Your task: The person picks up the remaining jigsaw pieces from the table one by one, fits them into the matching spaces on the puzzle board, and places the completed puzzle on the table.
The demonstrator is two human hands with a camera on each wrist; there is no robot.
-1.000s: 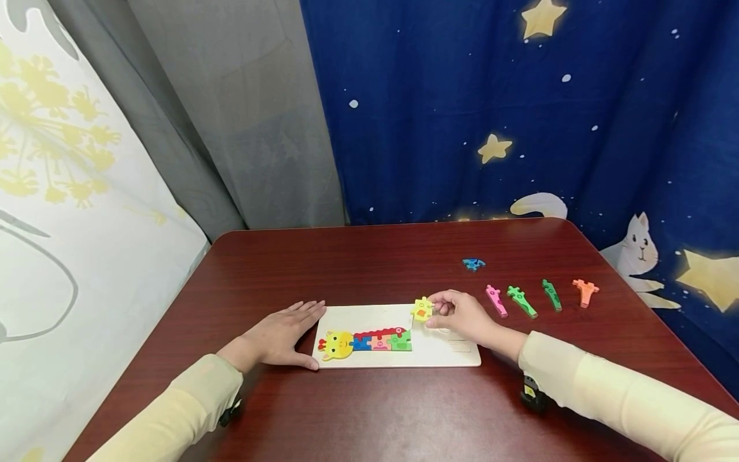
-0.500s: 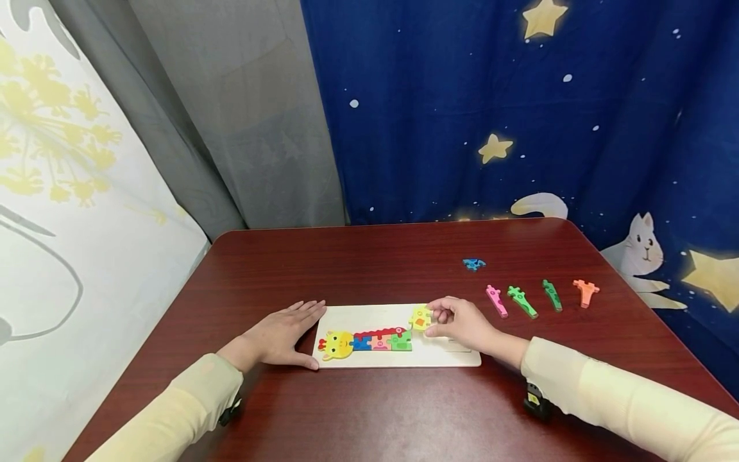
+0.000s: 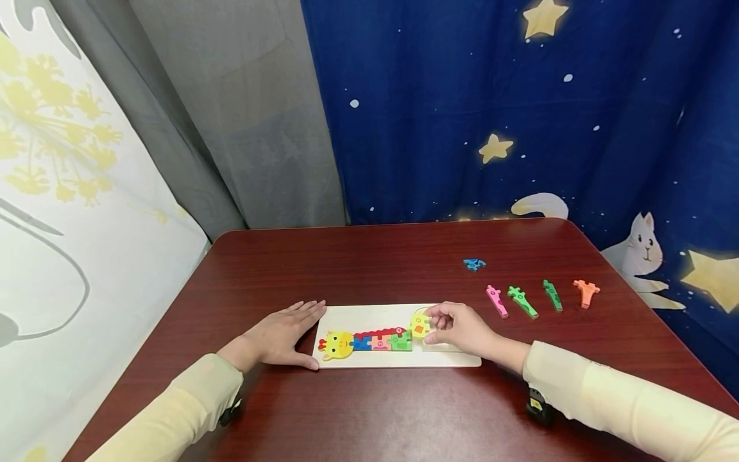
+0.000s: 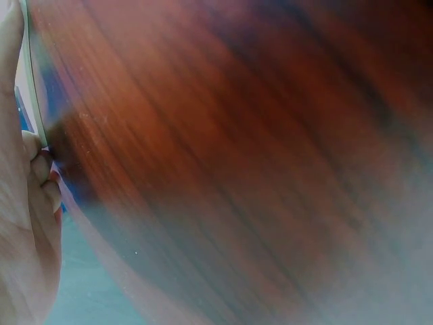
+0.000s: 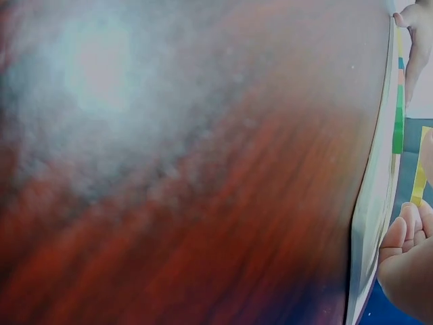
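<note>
A pale puzzle board (image 3: 369, 316) lies on the table, with a giraffe's yellow head (image 3: 337, 345) and blue, pink, green and red neck pieces set in its left part. My right hand (image 3: 464, 330) pinches a yellow puzzle piece (image 3: 419, 326) with an orange patch, just right of the green piece (image 3: 401, 341). In the right wrist view the yellow piece (image 5: 421, 169) shows raised above the board between thumb and fingers. My left hand (image 3: 285, 337) lies flat at the board's left end, fingers straight, thumb at the near corner.
Right of the board lie loose pieces: a pink one (image 3: 496, 301), a light green one (image 3: 522, 302), a dark green one (image 3: 552, 296) and an orange one (image 3: 586, 292). A blue piece (image 3: 474, 264) lies farther back. Curtains (image 3: 439, 115) hang behind the table (image 3: 346, 269).
My right hand has brought the yellow piece slightly nearer and to the left, from the board's far edge to beside the green piece. The left hand stays still.
</note>
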